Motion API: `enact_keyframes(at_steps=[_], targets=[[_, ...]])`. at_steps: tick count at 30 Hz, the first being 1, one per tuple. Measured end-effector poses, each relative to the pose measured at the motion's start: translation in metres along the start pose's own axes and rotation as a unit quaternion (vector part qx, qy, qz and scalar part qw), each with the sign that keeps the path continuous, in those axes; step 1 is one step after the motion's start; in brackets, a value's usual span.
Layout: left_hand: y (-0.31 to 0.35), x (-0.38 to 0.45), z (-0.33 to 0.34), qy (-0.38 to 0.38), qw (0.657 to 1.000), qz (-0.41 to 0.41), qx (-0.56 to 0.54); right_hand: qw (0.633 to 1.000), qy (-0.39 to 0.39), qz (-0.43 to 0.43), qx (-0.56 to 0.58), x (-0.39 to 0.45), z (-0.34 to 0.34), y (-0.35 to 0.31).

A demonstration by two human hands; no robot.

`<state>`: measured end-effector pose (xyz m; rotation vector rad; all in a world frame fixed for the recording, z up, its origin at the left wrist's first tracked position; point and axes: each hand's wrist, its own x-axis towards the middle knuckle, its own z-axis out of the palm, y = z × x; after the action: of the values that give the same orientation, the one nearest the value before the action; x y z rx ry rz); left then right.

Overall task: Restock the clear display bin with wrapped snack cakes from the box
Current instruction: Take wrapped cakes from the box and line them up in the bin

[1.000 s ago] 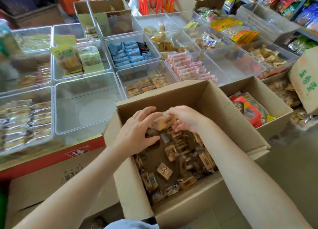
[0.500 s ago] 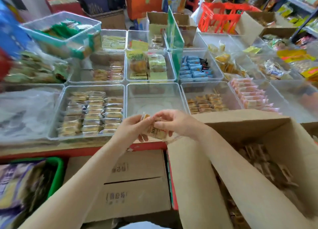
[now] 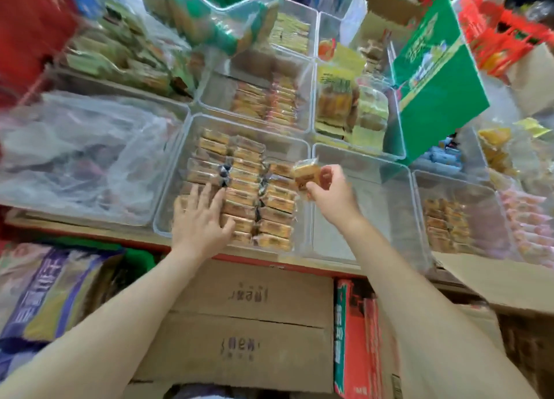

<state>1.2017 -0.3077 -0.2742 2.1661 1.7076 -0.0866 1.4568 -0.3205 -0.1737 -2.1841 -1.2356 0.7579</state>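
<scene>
Head view: worn on my head, looking forward and steeply down onto the clear display bin (image 3: 192, 123).
Nearness: close above that bin, my forearms reaching from the bottom edge.

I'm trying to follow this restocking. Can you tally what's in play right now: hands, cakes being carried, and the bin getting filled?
Hands: 2, the left hand flat on the cakes in the bin, the right hand raised
Cake pinched in the right fingers: 1 that shows
Bin being filled: 1
Total: 4
</scene>
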Motion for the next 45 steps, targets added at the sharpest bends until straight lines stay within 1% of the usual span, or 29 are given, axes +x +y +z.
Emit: enact_keyframes(at_steps=[2, 4, 6, 8, 10, 12, 16, 17, 20, 25, 28, 30, 32, 34, 36, 38, 40, 42, 44, 45], targets=[[0.001, 0.000, -0.002, -0.003, 1.000, 0.006, 0.003, 0.998, 0.025, -0.034, -0.056, 0.026, 0.013, -0.009], [0.001, 0.000, -0.002, -0.011, 1.000, 0.005, 0.015, 0.990, 0.031, -0.077, -0.113, 0.050, 0.027, -0.016], [0.001, -0.001, -0.003, -0.018, 1.000, 0.004, 0.020, 0.976, 0.043, -0.111, -0.183, 0.073, 0.040, -0.023], [0.001, 0.000, -0.005, -0.026, 1.000, 0.001, 0.015, 0.953, 0.035, -0.139, -0.265, 0.093, 0.057, -0.025], [0.001, 0.001, -0.004, -0.028, 1.000, 0.003, 0.013, 0.925, -0.001, -0.136, -0.354, 0.106, 0.074, -0.023], [0.000, 0.001, -0.004, -0.029, 0.999, 0.007, 0.015, 0.900, -0.039, -0.111, -0.420, 0.114, 0.088, -0.020], [0.000, 0.002, -0.004, -0.032, 0.999, 0.008, 0.010, 0.874, -0.128, -0.073, -0.462, 0.126, 0.099, -0.025], [0.000, 0.002, -0.005, -0.034, 0.999, 0.009, 0.008, 0.873, -0.148, -0.069, -0.460, 0.128, 0.100, -0.026], [0.001, 0.000, -0.007, -0.038, 0.999, 0.007, 0.002, 0.885, -0.179, -0.053, -0.426, 0.130, 0.100, -0.026], [0.001, 0.000, -0.007, -0.045, 0.999, 0.004, 0.005, 0.874, -0.175, -0.063, -0.449, 0.123, 0.102, -0.019], [0.001, 0.001, -0.007, -0.040, 0.999, 0.003, -0.002, 0.868, -0.165, -0.076, -0.463, 0.105, 0.107, -0.015], [0.001, 0.001, -0.006, -0.035, 0.999, 0.002, -0.004, 0.879, -0.144, -0.091, -0.446, 0.086, 0.103, -0.013], [-0.001, 0.000, -0.006, -0.034, 0.999, 0.005, -0.003, 0.893, -0.143, -0.113, -0.412, 0.061, 0.091, -0.011], [-0.002, -0.004, -0.008, -0.042, 0.999, 0.004, 0.008, 0.911, -0.154, -0.129, -0.361, 0.029, 0.070, -0.004], [0.005, -0.012, -0.012, -0.036, 0.999, -0.013, 0.013, 0.930, -0.149, -0.136, -0.309, -0.008, 0.038, 0.009], [0.031, -0.033, -0.014, -0.002, 1.000, -0.003, -0.012, 0.949, -0.120, -0.135, -0.258, -0.045, -0.002, 0.025], [0.075, -0.067, -0.011, 0.011, 0.996, 0.044, -0.077, 0.965, -0.077, -0.123, -0.221, -0.083, -0.049, 0.045], [0.125, -0.103, -0.002, -0.030, 0.982, 0.084, -0.164, 0.975, -0.020, -0.108, -0.194, -0.114, -0.093, 0.068], [0.184, -0.140, 0.009, -0.083, 0.961, 0.125, -0.231, 0.982, 0.047, -0.085, -0.164, -0.146, -0.141, 0.101], [0.213, -0.158, 0.014, -0.094, 0.949, 0.154, -0.259, 0.984, 0.076, -0.073, -0.147, -0.162, -0.164, 0.119]])
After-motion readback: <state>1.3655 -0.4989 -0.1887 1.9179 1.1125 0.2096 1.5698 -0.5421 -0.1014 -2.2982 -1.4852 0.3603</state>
